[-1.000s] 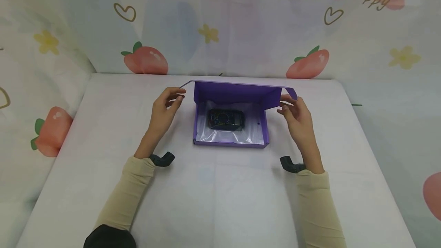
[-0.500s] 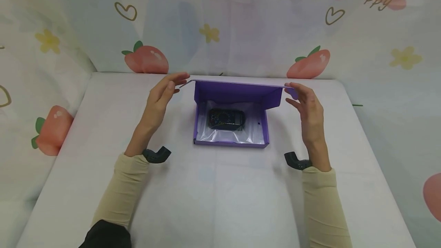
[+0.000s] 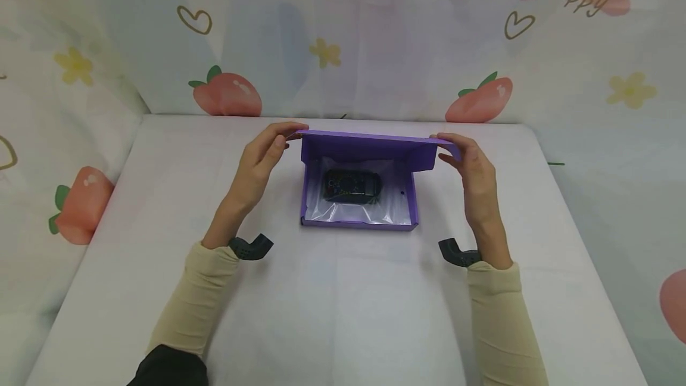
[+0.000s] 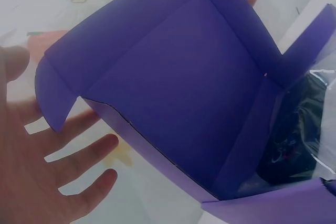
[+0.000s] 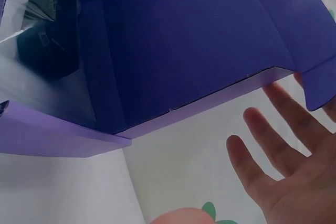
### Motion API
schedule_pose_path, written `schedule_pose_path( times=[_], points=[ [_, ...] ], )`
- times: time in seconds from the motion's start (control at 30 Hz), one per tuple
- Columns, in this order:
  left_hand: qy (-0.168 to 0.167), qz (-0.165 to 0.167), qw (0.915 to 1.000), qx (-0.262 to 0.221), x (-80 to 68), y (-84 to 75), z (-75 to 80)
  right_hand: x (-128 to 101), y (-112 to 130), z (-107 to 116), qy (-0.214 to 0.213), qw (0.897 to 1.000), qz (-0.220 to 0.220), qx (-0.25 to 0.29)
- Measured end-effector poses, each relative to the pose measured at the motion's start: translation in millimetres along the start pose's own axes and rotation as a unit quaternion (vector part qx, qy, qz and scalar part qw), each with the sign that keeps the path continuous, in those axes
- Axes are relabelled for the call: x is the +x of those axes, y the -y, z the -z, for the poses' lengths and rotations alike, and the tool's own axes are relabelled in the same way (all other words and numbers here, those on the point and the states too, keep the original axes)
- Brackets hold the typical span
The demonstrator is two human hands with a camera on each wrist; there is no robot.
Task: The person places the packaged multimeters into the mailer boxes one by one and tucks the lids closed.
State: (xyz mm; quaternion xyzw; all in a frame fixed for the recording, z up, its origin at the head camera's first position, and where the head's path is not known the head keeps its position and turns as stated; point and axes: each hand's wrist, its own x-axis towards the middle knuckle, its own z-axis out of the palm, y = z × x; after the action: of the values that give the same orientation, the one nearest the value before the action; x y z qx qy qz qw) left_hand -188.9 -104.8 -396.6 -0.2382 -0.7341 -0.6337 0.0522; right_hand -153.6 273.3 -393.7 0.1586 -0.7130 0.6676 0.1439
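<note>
A purple cardboard box sits mid-table with its lid half raised and leaning forward over the base. Inside lies a black device in a clear plastic bag. My left hand touches the lid's left corner with straight fingers. My right hand touches the right corner the same way. The left wrist view shows spread fingers behind the lid's side flap. In the right wrist view the fingers lie flat behind the lid, and the device shows at upper left.
A white cloth covers the table, and a fabric backdrop printed with peaches hangs behind and at both sides. A black camera mount sits at each wrist, left and right.
Both hands rose from beside the lid's side flaps to its top corners. The lid has tipped a little forward and down over the box.
</note>
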Motion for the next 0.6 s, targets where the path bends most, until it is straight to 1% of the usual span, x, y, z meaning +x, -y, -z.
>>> schedule_pose_path(
  times=[0.23, 0.33, 0.43, 0.6],
  points=[
    [0.010, 0.015, 0.9991, 0.039, -14.0, -0.5, 0.1, -10.0, 0.1, -0.4, 0.004, 1.000, 0.007, -0.008],
    [0.021, 0.012, 0.9979, 0.060, -19.4, 0.3, 1.0, -14.8, -0.2, -0.3, 0.005, 1.000, 0.010, -0.025],
    [0.035, 0.006, 0.9969, 0.070, -24.7, 1.5, 2.0, -19.6, -0.4, 0.4, 0.010, 0.999, 0.003, -0.044],
    [0.052, -0.002, 0.9958, 0.075, -32.7, 5.1, 3.5, -27.0, -2.4, 1.7, 0.019, 0.999, -0.017, -0.049]
  ],
)
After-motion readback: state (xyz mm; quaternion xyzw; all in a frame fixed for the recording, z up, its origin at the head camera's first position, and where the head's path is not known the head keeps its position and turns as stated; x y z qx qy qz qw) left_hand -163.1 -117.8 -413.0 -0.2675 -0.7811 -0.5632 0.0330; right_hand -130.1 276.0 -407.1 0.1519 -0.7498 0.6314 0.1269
